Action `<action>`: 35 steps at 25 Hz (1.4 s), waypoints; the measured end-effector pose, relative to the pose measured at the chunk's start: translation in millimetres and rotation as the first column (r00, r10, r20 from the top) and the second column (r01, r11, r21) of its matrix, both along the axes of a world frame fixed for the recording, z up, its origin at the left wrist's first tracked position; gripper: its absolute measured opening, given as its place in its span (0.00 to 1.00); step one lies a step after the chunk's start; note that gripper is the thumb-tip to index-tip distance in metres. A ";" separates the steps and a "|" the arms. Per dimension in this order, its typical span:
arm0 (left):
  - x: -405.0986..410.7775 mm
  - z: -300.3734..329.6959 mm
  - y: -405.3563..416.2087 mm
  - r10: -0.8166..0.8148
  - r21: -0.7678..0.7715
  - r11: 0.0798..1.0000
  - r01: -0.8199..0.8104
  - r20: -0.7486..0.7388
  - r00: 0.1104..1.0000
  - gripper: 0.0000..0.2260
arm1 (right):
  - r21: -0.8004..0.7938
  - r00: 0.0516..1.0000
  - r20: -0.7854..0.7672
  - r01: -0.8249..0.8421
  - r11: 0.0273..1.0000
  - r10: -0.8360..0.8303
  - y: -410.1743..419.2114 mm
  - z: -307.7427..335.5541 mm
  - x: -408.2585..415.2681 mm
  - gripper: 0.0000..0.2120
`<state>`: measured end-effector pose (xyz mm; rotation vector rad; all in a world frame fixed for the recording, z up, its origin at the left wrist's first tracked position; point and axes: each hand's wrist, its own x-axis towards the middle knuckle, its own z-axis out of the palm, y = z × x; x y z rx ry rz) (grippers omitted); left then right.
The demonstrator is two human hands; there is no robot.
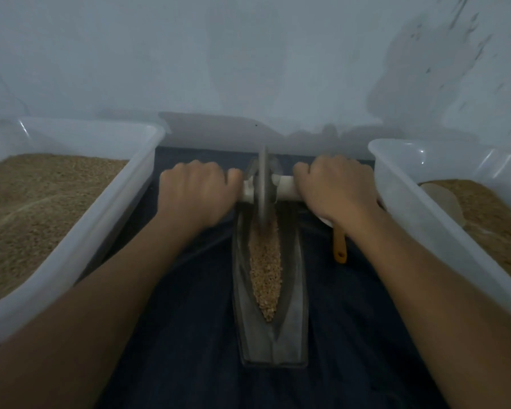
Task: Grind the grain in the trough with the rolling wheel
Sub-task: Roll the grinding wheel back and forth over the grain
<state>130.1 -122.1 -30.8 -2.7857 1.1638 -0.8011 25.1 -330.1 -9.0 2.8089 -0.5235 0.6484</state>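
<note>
Rolling wheel [262, 184], upright at the far end of the trough [270, 335] mid-cloth [351, 335], axle [283, 188] clamped in curled fingers of left hand [196, 191] and right hand [335, 187]: bear down evenly, roll back along the groove through the grain [265, 273], keeping the disc vertical.

My 2 arms reach forward, left hand [196, 191] and right hand [335, 187] fisted, knuckles up, level with each other.
</note>
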 end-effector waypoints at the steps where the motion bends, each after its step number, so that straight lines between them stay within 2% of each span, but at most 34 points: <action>1: -10.9 -7.4 11.8 -0.062 0.031 0.998 0.061 0.033 0.997 0.08 | -0.087 1.000 0.015 -0.021 0.996 0.022 10.5 -3.9 -12.8 0.16; 3: -29.2 -14.4 29.5 -0.089 0.010 0.996 0.088 0.066 0.994 0.12 | -0.044 0.997 0.074 -0.022 0.999 0.026 26.0 -13.9 -41.6 0.20; 6: -53.4 -19.0 35.0 -0.017 -0.165 0.986 0.038 0.121 0.992 0.16 | 0.061 0.970 0.221 -0.118 0.991 0.101 30.8 -29.6 -71.8 0.18; 9: -47.8 -13.4 30.5 -0.020 -0.221 0.974 0.045 0.115 0.993 0.17 | 0.043 0.973 0.221 -0.076 0.996 0.064 28.6 -30.2 -62.8 0.21; 11: -31.1 -11.2 21.4 -0.030 -0.124 0.991 0.044 0.110 0.993 0.16 | 0.019 0.978 0.211 -0.005 1.000 0.001 21.8 -18.7 -40.4 0.24; 14: -5.2 -16.1 10.8 -0.064 0.013 0.998 0.062 0.167 0.984 0.09 | -0.042 0.999 0.026 -0.039 0.998 0.040 -0.1 -0.1 0.7 0.17; 17: 20.6 -5.9 -0.2 -0.063 0.049 0.997 0.058 0.112 0.992 0.05 | 0.229 0.992 -0.119 -0.001 0.974 0.029 -14.4 17.1 30.3 0.22; 18: 25.2 -1.3 -3.1 -0.071 0.063 0.996 0.065 0.094 0.993 0.05 | 0.255 0.991 -0.130 0.005 0.967 0.029 -15.9 17.1 31.7 0.22; 19: 26.3 1.5 -5.0 -0.085 0.074 0.994 0.078 0.088 0.993 0.05 | 0.219 0.992 -0.127 0.004 0.976 0.024 -15.4 15.5 29.1 0.20; 22: 10.9 -0.6 4.2 -0.104 0.093 0.991 0.092 0.133 0.986 0.05 | -0.051 0.999 -0.033 -0.039 0.998 0.037 -1.3 1.7 2.3 0.13; 24: -11.1 -8.1 21.2 -0.163 0.035 0.987 0.159 0.125 0.979 0.07 | -0.105 0.998 0.056 0.002 0.995 0.004 17.8 -7.8 -22.4 0.17; 26: -30.4 -11.6 37.2 -0.197 -0.003 0.980 0.198 0.098 0.976 0.10 | -0.050 0.991 0.136 0.025 0.998 -0.018 33.8 -15.8 -48.5 0.22; 29: -47.8 -14.0 43.9 -0.129 -0.020 0.991 0.131 0.088 0.988 0.15 | 0.019 0.989 0.148 -0.028 0.999 0.025 34.9 -28.2 -73.9 0.23; 31: -46.1 -9.3 40.2 -0.091 -0.029 0.995 0.095 0.099 0.991 0.16 | 0.045 0.986 0.170 -0.004 0.999 -0.003 32.8 -28.8 -68.5 0.24; 33: -34.8 -7.5 31.2 -0.098 0.061 0.994 0.091 0.123 0.988 0.14 | 0.048 0.975 0.221 0.029 0.998 -0.039 28.1 -23.1 -46.1 0.26; 35: -18.1 -2.9 16.2 -0.093 0.136 0.988 0.076 0.123 0.988 0.10 | 0.048 0.983 0.172 0.055 0.997 -0.063 13.5 -14.1 -17.9 0.25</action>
